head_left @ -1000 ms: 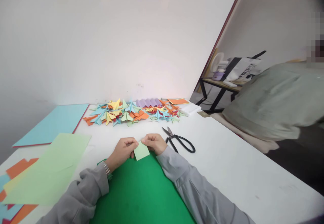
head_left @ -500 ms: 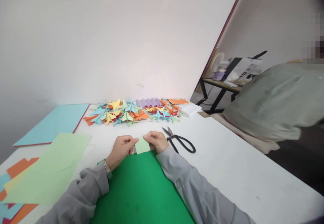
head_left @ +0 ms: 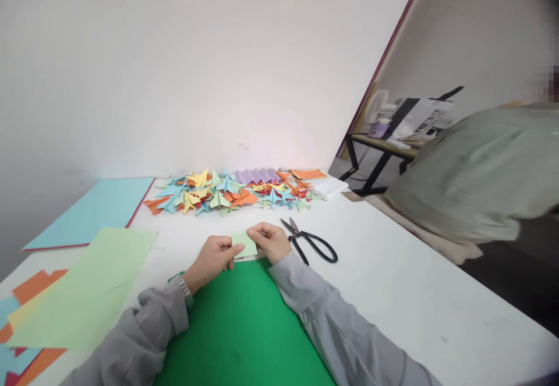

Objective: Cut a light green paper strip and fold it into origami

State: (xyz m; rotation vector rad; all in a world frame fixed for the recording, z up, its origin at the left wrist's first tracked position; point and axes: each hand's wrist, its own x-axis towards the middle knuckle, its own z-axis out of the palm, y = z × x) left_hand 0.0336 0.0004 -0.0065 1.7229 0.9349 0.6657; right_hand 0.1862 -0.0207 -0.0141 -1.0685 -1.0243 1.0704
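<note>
Since the earlier frame, the small green paper [head_left: 245, 244] has been raised slightly toward the far side, and the left hand's thumb has slid onto its face. Both hands pinch it: the left hand [head_left: 215, 259] at its left side, the right hand [head_left: 271, 241] at its right. It is just beyond the far edge of the green board [head_left: 240, 328], over the white table [head_left: 384, 281]. Black-handled scissors [head_left: 308, 239] lie open, right of the right hand.

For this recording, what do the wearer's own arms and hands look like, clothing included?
Both arms wear loose grey long sleeves, rumpled toward the cuffs. The left wrist has a silvery linked band with some green at its lower edge. Both hands are bare, with no gloves.
</note>
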